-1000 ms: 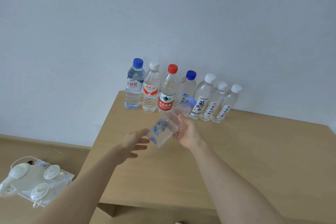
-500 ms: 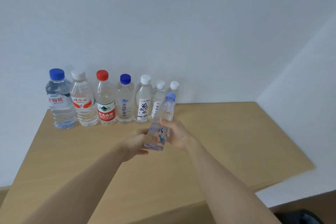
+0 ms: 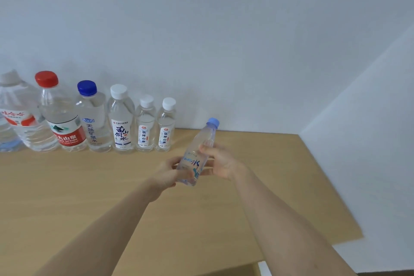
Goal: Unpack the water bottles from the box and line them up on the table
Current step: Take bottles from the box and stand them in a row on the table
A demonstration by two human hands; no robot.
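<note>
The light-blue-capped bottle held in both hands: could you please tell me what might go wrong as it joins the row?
1. The light-blue-capped bottle is tilted between the left hand and right hand; set down like that, it may topple.
2. The row stands closely packed, so bumping the end white-capped bottle could knock over its neighbours.

Forearms converge toward 12 o'clock; left hand (image 3: 167,172) holds the bottle (image 3: 195,161) low, right hand (image 3: 221,161) grips its middle from 3 o'clock
</note>
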